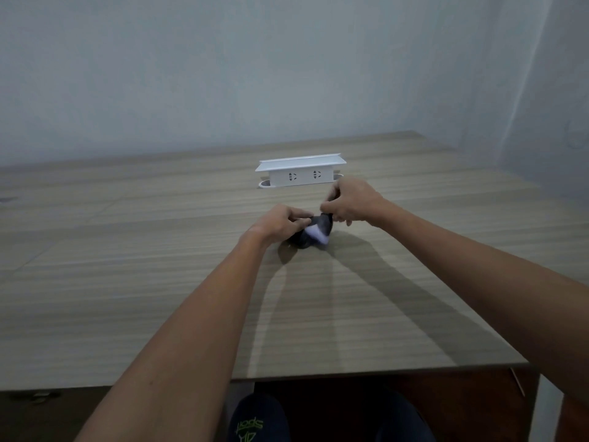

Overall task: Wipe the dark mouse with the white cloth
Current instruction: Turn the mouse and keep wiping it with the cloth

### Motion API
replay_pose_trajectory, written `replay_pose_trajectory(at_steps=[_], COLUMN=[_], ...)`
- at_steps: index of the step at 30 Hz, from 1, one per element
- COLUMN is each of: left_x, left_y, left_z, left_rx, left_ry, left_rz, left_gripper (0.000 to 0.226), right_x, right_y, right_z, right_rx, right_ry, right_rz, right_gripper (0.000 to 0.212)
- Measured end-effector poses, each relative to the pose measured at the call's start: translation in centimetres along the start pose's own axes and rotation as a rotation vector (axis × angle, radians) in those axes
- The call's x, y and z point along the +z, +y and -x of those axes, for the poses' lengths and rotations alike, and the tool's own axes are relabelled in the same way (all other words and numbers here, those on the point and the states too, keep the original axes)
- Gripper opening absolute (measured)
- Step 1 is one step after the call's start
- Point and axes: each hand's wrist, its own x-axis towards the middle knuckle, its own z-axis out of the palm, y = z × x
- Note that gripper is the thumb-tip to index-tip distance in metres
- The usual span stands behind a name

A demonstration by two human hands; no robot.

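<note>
Fingers of left hand (pixel 282 223) pinch white cloth (pixel 315 233) vs dark mouse (pixel 314 232), prob. to press fabric onto the shell. Right hand (pixel 352 202) clamps mouse's far end, steadying it for the wipe. Mouse sits between both hands, on wooden table (pixel 159 282). White socket box (pixel 301 170) just beyond, clear of the work.

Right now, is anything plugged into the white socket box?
No. Both outlets on the front of the white socket box show bare slots, with no plug or cable in them.
</note>
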Motion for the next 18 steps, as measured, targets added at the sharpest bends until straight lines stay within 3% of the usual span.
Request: replay_pose_trajectory(at_steps=[3, 7, 8, 11, 13, 16, 18], left_x=[0.0, 0.0, 0.0, 0.1, 0.1, 0.0, 0.0], left_y=[0.0, -0.2, -0.2, -0.2, -0.3, -0.2, -0.2], left_z=[-0.1, -0.3, -0.3, -0.2, -0.3, -0.3, -0.3], left_rx=[-0.013, 0.004, 0.005, 0.002, -0.003, -0.001, -0.003], left_ry=[-0.008, 0.004, 0.003, -0.002, 0.000, -0.003, -0.010], left_rz=[0.023, -0.010, -0.013, 0.005, 0.020, 0.021, 0.015], left_gripper=[0.035, 0.034, 0.034, 0.035, 0.034, 0.034, 0.034], right_x=[-0.6, -0.8, -0.6, -0.5, -0.5, -0.4, -0.3], right_y=[0.0, -0.3, 0.1, 1.5, 1.9, 1.8, 2.2], right_z=[-0.1, 0.9, 0.7, 0.0, 0.0, 0.6, 0.3], right_rx=[-0.089, -0.058, -0.056, -0.074, -0.060, -0.040, -0.028], right_ry=[0.133, -0.156, -0.157, 0.067, 0.102, -0.064, -0.058], right_rz=[0.177, -0.032, -0.009, 0.167, 0.090, -0.142, -0.130], right_gripper=[0.019, 0.017, 0.015, 0.012, 0.011, 0.009, 0.008])
